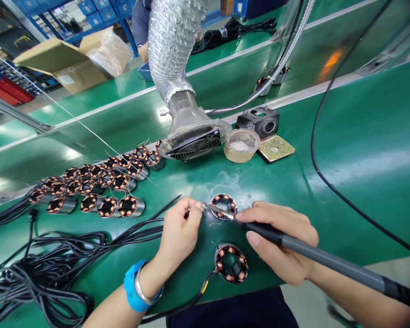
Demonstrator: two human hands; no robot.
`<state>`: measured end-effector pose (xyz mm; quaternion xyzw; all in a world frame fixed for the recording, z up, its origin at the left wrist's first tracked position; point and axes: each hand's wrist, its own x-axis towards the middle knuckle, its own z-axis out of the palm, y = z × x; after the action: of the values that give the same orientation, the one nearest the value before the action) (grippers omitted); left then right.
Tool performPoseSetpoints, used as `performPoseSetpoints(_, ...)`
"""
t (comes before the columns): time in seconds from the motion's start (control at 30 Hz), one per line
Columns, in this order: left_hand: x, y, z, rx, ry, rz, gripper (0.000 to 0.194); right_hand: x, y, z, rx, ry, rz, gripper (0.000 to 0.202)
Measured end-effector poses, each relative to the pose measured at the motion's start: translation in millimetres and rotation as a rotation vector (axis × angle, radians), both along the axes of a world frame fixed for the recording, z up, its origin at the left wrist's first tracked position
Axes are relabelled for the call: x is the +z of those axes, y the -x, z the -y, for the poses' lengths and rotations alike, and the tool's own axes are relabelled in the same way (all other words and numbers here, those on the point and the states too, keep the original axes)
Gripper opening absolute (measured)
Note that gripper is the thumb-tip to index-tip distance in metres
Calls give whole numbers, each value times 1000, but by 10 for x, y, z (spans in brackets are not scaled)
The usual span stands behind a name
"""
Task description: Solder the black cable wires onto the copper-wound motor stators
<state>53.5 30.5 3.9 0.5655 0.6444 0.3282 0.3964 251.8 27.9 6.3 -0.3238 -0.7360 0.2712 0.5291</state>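
Note:
My right hand [283, 241] is closed around a dark soldering iron [287, 239], whose metal tip reaches left over a copper-wound stator [223, 206] to my left fingertips. My left hand [184, 223] pinches something small, too tiny to make out, right at the iron's tip. Faint smoke hangs above that stator. Nearer the front edge lies a second stator [231, 263] with a black cable [191, 303] and a yellow sleeve joined to its left side.
Rows of stators [107, 207] and coiled black cables [61, 255] fill the left. A fume hose [174, 45] with a fan [194, 146] hangs ahead, beside a round tub [241, 148], an iron stand [259, 122] and a square sponge [276, 148]. A person [141, 27] is partly visible behind.

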Motion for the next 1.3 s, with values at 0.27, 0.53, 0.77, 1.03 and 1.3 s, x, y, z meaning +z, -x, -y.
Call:
performPoseSetpoints(0.27, -3, 4, 0, -12, 9, 9, 30, 14, -38, 19, -20, -28, -44, 27)
performPoseSetpoints(0.53, -6, 6, -8, -11, 15, 10, 29, 31, -53, 6, -72, -49, -54, 27)
performPoseSetpoints(0.77, 3, 8, -9, -16, 10, 12, 29, 21, -58, 12, -66, -38, -65, 27)
performPoseSetpoints(1.03, 2, 14, -20, -16, 8, 10, 29, 0, -35, -2, -62, -46, -93, 30)
performPoseSetpoints(1.3, -7, 13, -25, -20, 4, 16, 30, 20, -25, -9, -20, -14, -48, 24)
